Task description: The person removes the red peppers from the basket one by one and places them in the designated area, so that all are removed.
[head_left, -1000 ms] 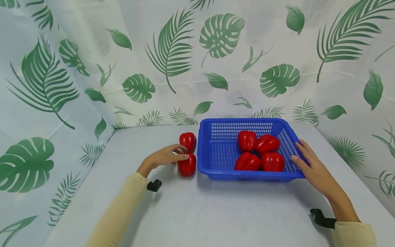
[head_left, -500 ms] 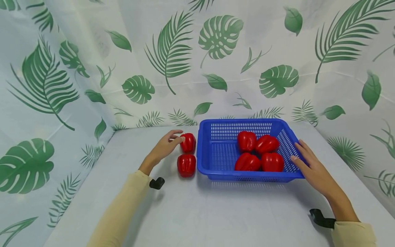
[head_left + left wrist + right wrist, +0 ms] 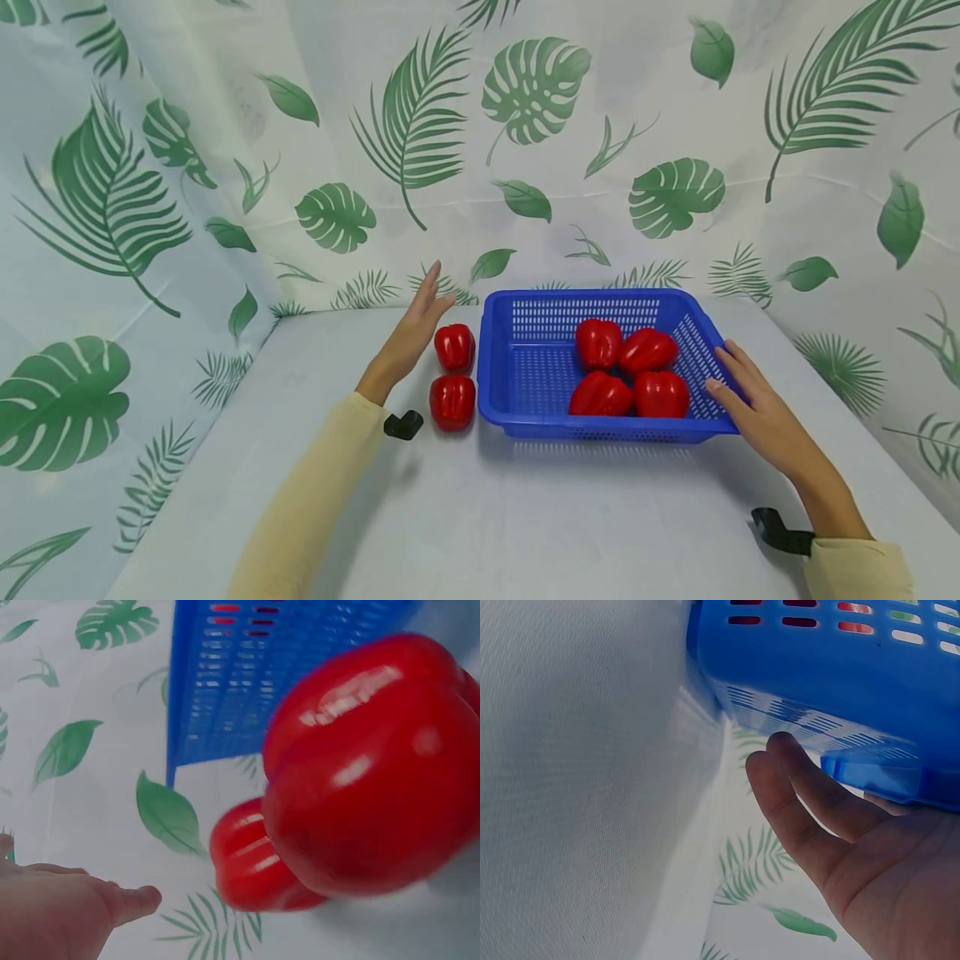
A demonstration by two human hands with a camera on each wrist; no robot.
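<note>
Far L, the left hand [image 3: 411, 329] is up twd the back edge of the flat whitish desk [image 3: 570, 517], fingers straight, thumb spread, nothing held. Just R of it come a plump, glossy red back pepper [image 3: 454, 347] and a matching front pepper [image 3: 452, 402] (bell type; real or plastic, can't tell), one behind the other, just off the L edge of the blue rectangular slotted plastic basket [image 3: 536, 367]. Front one's near the basket's front-L corner; can't tell if the two touch. Each prob. light & firm, skin a bit slippery, might roll if nudged. Best hold: fingers & thumb across the fattest part from above, as the basket wall sits close on the R.

Basket itself prob. light, fairly stiff w/ some flex in the walls, may slide if pushed; take it by the short-side rims. Inside, twd its R edge: a glossy red four-pepper cluster [image 3: 637, 357], roughly 2x2.

Far R, the right hand [image 3: 761, 417] is at the basket's R edge, fingers nearly straight by the outer wall, thumb at the rim, no curl round it AFAICT; how firm the contact is, unclear.
</note>
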